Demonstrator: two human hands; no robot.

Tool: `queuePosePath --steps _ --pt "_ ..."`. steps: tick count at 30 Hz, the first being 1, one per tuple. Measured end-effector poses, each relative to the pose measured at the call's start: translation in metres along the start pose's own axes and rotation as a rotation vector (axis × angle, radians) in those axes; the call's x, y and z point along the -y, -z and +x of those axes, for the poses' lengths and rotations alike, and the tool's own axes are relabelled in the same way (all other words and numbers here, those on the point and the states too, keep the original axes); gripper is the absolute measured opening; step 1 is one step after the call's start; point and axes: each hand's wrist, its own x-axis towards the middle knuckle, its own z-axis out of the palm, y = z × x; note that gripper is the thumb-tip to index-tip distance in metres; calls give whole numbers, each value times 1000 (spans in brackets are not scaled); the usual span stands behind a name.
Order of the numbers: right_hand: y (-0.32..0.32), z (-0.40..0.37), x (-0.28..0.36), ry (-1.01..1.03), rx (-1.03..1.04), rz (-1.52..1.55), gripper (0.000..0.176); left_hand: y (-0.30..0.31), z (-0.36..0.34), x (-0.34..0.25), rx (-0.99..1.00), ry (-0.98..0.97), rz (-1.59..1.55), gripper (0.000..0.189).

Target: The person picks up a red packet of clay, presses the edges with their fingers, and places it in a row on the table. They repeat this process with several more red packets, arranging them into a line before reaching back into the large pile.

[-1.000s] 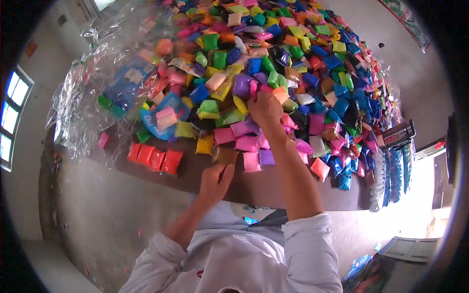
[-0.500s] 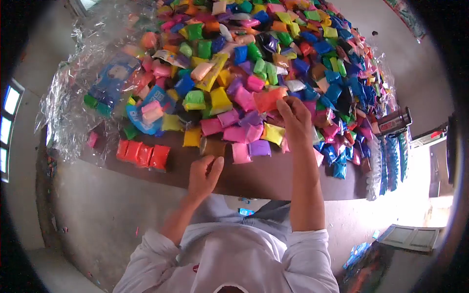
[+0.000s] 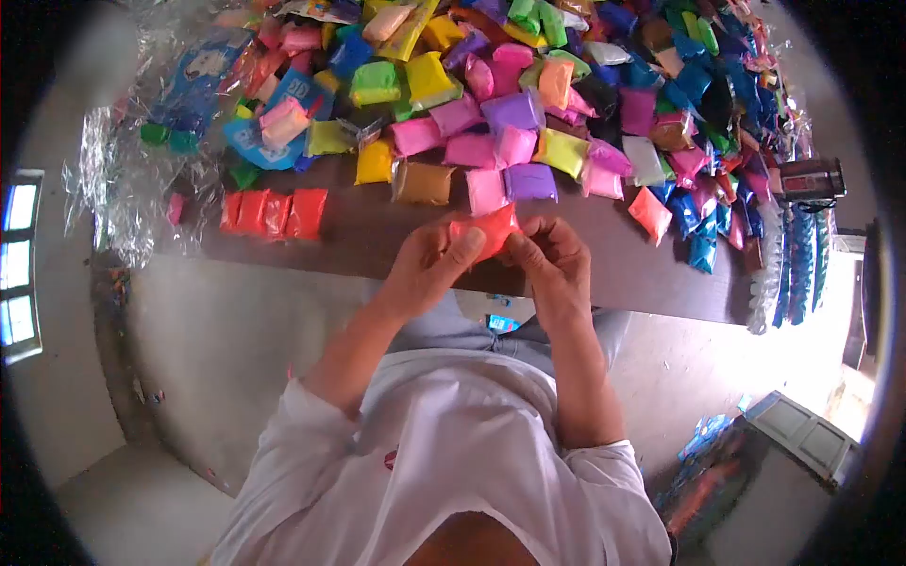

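Observation:
Between my two hands, over the table's front edge, is a red-orange packet (image 3: 487,232). My left hand (image 3: 434,262) pinches its left side with the thumb on top. The fingers of my right hand (image 3: 550,261) close on its right corner. Just beyond lie a pink packet (image 3: 487,191) and a purple packet (image 3: 530,182). Several red packets (image 3: 274,214) stand side by side in a row on the left part of the table. A brown packet (image 3: 423,183) lies between that row and my hands.
A large pile of coloured packets (image 3: 510,113) covers the far side of the brown table (image 3: 377,247). Clear plastic wrapping (image 3: 104,189) lies at the left. A dark bottle-like object (image 3: 810,179) and hanging strips (image 3: 802,259) are at the right edge.
My right hand has come back from the pile with the red-orange packet, and my left hand has moved to it and taken hold. The view has tilted down, and another orange packet now shows at right.

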Motion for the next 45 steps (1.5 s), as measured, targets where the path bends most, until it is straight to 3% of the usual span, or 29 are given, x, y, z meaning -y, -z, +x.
queuePosePath --steps 5,7,9,10,11,12,14,15,17,21,24,26,30,32,35,39,41,42,43,44,45 --pt "-12 -9 0 -18 -20 -80 18 9 -2 -3 27 -24 93 39" --pt "-9 -8 -4 -23 42 -175 25 10 2 10 -46 -19 268 37" --pt "-14 -11 -1 -115 29 -142 25 15 5 37 -129 -201 436 35" --pt "-13 -11 -5 -31 10 -201 23 18 0 30 -66 -165 686 37" --pt "-11 -12 1 -77 26 -245 20 9 -1 17 -47 -63 396 38" --pt "-12 -12 -7 38 -3 -180 17 9 3 26 -30 -66 289 39" --pt "-13 -5 -13 124 -20 -182 17 19 8 42 -134 -219 608 38" --pt "-11 -6 -17 148 -38 -203 17 11 12 35 -113 -244 590 38" --pt "-10 -7 -23 125 -78 -176 20 8 12 11 121 -140 566 38" --pt "-18 -10 1 71 -33 -151 21 13 10 16 111 -245 598 34" --pt "-17 -7 -7 42 13 -171 20 13 6 18 86 -205 583 34" --pt "-18 -9 -8 213 -99 -350 23 14 8 20 113 -194 621 36" --pt "-20 -13 -8 182 -135 -322 22 19 8 41 34 -255 625 38" --pt "-21 -14 -9 286 -217 -481 19 23 8 45 -31 -301 688 39" --pt "-20 -19 -1 282 -231 -569 17 18 6 26 102 -174 577 39" --pt "-4 -14 5 269 -91 -604 20 15 1 29 38 -126 647 36" --pt "6 -10 0 282 -100 -612 22 20 2 44 -8 -383 791 33" --pt "13 -9 -8 318 -148 -652 23 26 3 53 -22 -265 777 33" --pt "22 -4 -22 252 -93 -330 24 32 7 56 -43 -145 762 33" --pt "12 -11 9 -203 -148 -139 24 27 6 36 -6 -61 650 34" --pt "11 -13 11 -97 -152 -118 24 21 3 20 25 19 526 35"
